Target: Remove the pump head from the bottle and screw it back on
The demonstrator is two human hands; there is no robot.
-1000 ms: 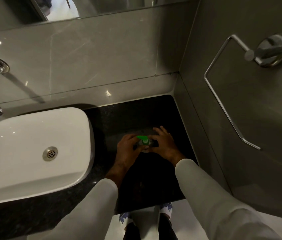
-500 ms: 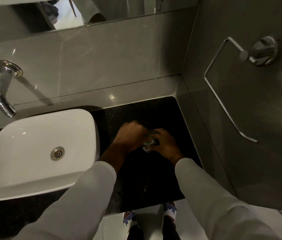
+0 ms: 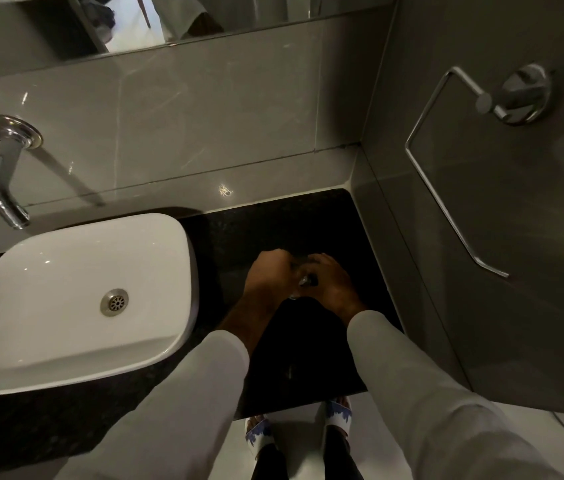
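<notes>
A counter [image 3: 360,237] runs along the back wall into the right-hand corner. A basin [image 3: 14,341] sits on its left part, with a tap [image 3: 0,181] on the wall behind it. Right of the basin, both hands meet over the counter, left hand [image 3: 268,277] touching right hand [image 3: 332,284], a bottle [image 3: 306,279] between them. A towel ring [image 3: 446,202] hangs on the right wall.

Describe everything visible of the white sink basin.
The sink basin is a glossy white, rounded-rectangular vessel bowl, apparently ceramic, sitting on top of the black speckled countertop. A round metal drain with a perforated strainer lies in its floor. It looks dry and holds nothing. A chrome wall-mounted spout reaches over its back left rim. The left hand works beside it, not touching.
</notes>
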